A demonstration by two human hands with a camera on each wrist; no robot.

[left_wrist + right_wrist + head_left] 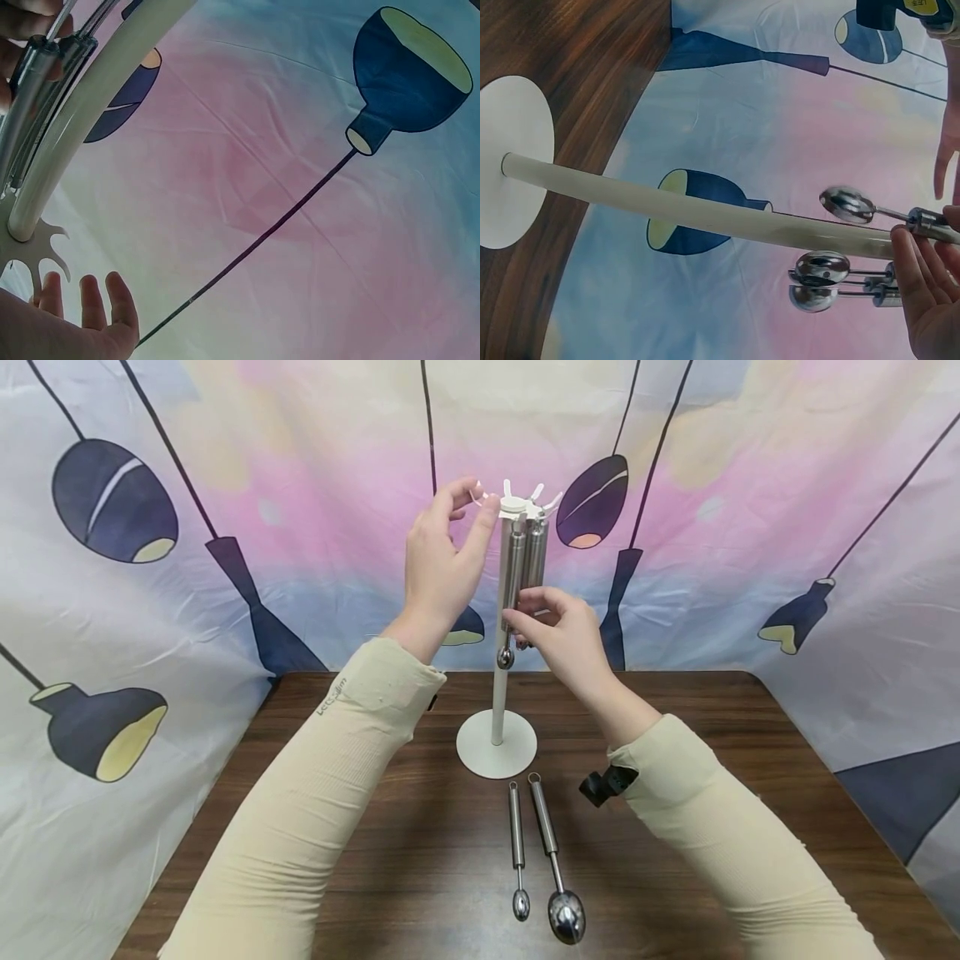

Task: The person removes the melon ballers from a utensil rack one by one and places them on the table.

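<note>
A white stand rises from its round base point(497, 745) point(510, 161) on the brown table, its pole point(82, 105) point(690, 214) ending in a crown of hooks point(519, 505) point(34, 251). Several steel scoops point(514, 577) point(846, 204) hang from the hooks. My left hand point(441, 560) is at the crown, thumb and forefinger pinching a hook; its other fingers point(82, 304) stay straight. Lower down, my right hand point(558, 628) grips the handle of one hanging scoop, fingers point(922, 300) curled by the handles.
Two more steel scoops lie on the table in front of the base: a small one point(517, 847) and a larger one point(557, 860). A printed cloth backdrop point(750, 527) surrounds the table on three sides.
</note>
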